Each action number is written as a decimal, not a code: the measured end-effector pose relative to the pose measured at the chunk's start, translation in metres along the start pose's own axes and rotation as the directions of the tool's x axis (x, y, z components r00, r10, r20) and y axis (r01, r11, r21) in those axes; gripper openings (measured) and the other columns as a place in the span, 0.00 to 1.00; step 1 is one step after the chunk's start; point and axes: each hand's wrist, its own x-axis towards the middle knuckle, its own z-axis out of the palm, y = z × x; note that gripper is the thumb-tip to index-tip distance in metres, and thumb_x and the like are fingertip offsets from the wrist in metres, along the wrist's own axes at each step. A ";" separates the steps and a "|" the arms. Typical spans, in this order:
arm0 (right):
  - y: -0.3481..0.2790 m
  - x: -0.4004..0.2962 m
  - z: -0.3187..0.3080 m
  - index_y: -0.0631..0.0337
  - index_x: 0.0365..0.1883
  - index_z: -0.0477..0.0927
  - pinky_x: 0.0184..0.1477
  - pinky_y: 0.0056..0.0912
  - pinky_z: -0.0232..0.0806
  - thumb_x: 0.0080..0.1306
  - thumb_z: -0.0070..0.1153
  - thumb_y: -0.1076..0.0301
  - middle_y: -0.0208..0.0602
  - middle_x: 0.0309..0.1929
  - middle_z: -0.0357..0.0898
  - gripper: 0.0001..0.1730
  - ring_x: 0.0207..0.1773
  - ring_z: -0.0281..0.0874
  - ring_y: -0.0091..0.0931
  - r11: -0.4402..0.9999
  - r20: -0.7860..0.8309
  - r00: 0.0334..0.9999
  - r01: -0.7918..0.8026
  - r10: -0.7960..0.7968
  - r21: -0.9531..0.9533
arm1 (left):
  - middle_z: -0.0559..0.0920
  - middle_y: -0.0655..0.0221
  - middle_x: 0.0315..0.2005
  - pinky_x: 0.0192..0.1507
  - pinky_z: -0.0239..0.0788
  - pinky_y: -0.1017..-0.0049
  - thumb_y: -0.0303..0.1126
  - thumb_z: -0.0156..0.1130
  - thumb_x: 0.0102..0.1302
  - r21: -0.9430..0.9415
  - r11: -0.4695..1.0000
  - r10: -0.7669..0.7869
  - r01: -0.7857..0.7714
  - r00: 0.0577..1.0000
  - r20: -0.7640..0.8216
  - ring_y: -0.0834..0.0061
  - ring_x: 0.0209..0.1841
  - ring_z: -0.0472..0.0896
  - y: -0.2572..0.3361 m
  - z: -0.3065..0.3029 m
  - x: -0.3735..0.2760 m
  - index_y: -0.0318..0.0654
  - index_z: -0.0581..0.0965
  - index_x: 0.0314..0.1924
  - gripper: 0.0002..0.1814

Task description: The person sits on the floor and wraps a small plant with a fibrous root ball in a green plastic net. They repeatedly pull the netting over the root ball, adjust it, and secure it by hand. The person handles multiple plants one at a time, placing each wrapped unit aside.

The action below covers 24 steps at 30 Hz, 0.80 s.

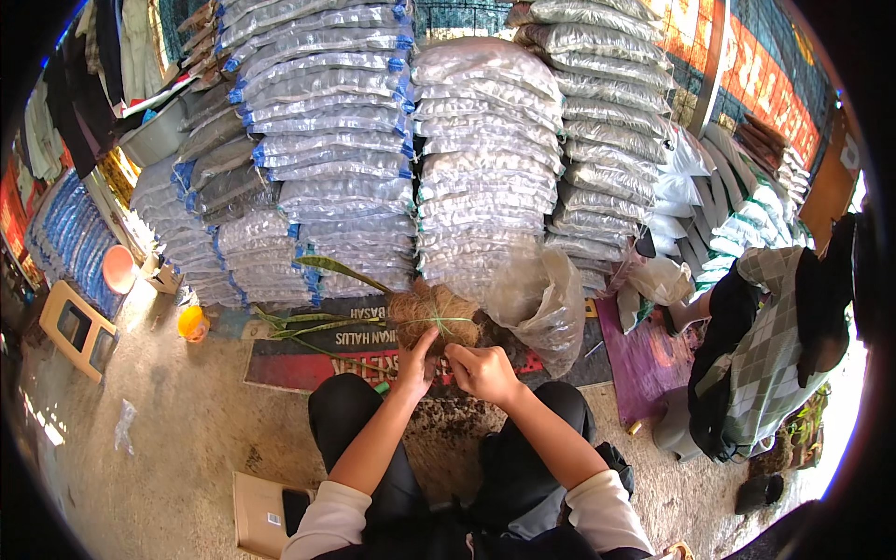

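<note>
A ball of brown coconut fibre (446, 308) lies on its side in front of me, wound with thin green string (437, 319) that crosses at its near face. Long green leaves (329, 323) of a plant stick out of it to the left. My left hand (418, 364) rests against the near side of the ball, its thumb by the string crossing. Close beside it, my right hand (483, 371) is closed with the fingertips pinched at the near right of the ball, seemingly on the string; the pinched part is hidden. An open clear plastic bag (542, 308) stands to the right of the ball.
Tall stacks of filled plastic sacks (483, 140) stand ahead. A printed banner (294, 364) lies beneath the ball, with dark soil (455, 420) nearer me. An orange cup (192, 324) and a stool (77, 329) are at left, a cardboard box (259, 511) lower left. Another person (763, 364) sits at right.
</note>
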 end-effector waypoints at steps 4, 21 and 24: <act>0.003 0.002 -0.002 0.64 0.33 0.75 0.21 0.30 0.67 0.50 0.56 0.78 0.39 0.21 0.76 0.10 0.20 0.75 0.35 1.000 -0.096 0.995 0.008 -0.008 -0.004 | 0.74 0.75 0.32 0.20 0.63 0.82 0.31 0.65 0.53 0.052 0.999 -0.004 0.003 1.000 0.019 0.84 0.27 0.72 -0.005 -0.001 -0.002 0.43 0.68 0.45 0.20; 0.012 0.004 -0.021 0.61 0.33 0.74 0.22 0.34 0.65 0.54 0.55 0.72 0.42 0.18 0.74 0.08 0.20 0.74 0.38 0.987 -0.154 0.976 -0.142 0.152 0.074 | 0.74 0.67 0.43 0.49 0.67 0.73 0.19 0.66 0.47 0.257 0.952 0.092 -0.166 0.956 0.277 0.74 0.46 0.74 -0.014 0.009 -0.006 0.36 0.63 0.51 0.31; 0.012 0.004 -0.024 0.62 0.32 0.73 0.23 0.34 0.66 0.54 0.55 0.73 0.43 0.19 0.74 0.07 0.22 0.74 0.38 0.977 -0.163 0.965 -0.193 0.206 0.095 | 0.74 0.67 0.43 0.49 0.66 0.73 0.19 0.67 0.47 0.303 0.936 0.098 -0.178 0.960 0.261 0.74 0.46 0.73 -0.014 0.014 -0.010 0.36 0.63 0.51 0.31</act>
